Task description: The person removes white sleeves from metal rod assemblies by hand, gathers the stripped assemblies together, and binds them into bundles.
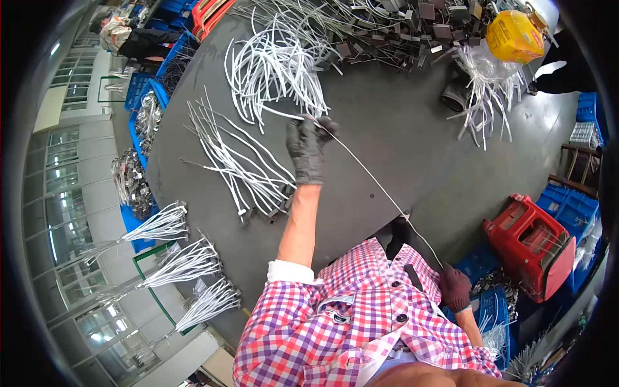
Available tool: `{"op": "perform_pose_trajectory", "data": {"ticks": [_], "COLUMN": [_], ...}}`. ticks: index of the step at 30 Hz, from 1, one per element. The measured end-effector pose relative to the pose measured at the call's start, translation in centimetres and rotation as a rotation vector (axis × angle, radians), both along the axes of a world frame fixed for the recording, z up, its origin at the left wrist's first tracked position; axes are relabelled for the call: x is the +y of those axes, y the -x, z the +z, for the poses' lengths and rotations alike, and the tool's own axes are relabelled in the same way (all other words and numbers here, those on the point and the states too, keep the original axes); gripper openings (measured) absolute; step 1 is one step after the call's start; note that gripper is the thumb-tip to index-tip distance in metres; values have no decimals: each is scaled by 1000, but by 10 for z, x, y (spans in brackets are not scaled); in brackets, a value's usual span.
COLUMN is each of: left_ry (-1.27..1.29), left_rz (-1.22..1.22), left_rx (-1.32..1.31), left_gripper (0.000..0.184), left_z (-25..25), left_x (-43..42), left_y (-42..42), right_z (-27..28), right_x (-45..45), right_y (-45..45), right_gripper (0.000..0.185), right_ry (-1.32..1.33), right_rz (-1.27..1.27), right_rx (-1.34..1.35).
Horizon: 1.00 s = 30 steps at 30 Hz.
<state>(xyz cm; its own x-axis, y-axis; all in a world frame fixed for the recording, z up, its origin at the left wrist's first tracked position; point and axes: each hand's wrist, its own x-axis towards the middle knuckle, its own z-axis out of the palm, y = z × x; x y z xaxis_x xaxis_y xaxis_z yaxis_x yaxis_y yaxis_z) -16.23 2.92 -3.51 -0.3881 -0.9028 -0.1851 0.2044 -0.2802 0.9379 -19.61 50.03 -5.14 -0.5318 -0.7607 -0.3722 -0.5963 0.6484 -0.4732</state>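
Note:
My left hand (306, 149), in a dark grey glove, is closed over the table, its fingers pinching a white sleeve (282, 114) and the thin cable beside it. The thin white cable (366, 169) runs taut from there past the table edge to my right hand (455, 288), in a dark reddish glove, low by my side and closed on it. Beyond my left hand lies a tangled pile of white sleeves (277, 68). Left of it a bundle of sleeved cables (242, 164) rests on the grey table (361, 97).
Cables with dark connectors (412, 32) cover the table's far side, near a yellow container (514, 37). A red stool (532, 245) and blue crates (567, 209) stand at the right. White cable bundles (187, 264) hang at the left. Another person (119, 35) is at upper left.

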Motion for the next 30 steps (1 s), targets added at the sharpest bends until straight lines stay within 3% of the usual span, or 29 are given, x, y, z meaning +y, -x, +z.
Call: {"op": "perform_pose_trajectory", "data": {"ticks": [7, 11, 13, 17, 19, 21, 23, 25, 26, 28, 30], "left_ry": [97, -12, -184, -278, -296, -357, -328, -451, -393, -373, -604], "left_rz": [43, -115, -159, -276, -260, -207, -224, -181, -159, -380, -436], "left_rx": [12, -32, -81, -29, -156, 35, 63, -11, -168, -234, -35], "left_gripper": [14, 14, 11, 9, 11, 13, 14, 15, 21, 31, 39], "left_z": [18, 18, 12, -28, -11, 0, -1, 3, 5, 25, 12], "left_x": [-21, -12, -7, 16, 42, 38, 29, 34, 56, 98, 122], "left_y": [1, -4, -13, -49, -56, -66, -70, -62, -53, -36, -32], "right_z": [-4, 1, 8, 3, 5, 15, 24, 24, 25, 22, 20], "right_x": [16, 19, 20, 15, 4, -5, -6, -14, -17, -26, -31], "right_y": [0, 3, 3, 7, 11, 21, 29, 32, 32, 31, 31], "right_gripper": [29, 27, 27, 23, 24, 24, 24, 24, 25, 26, 28], "right_ry": [67, 126, 122, 232, 296, 359, 149, 182, 219, 182, 155], "right_rz": [-71, -59, -41, -8, -172, -210, -14, 40, 96, 111, 129], "right_rx": [9, 36, 35, 2, -52, -87, -1, 72, 142, 209, 296]}}
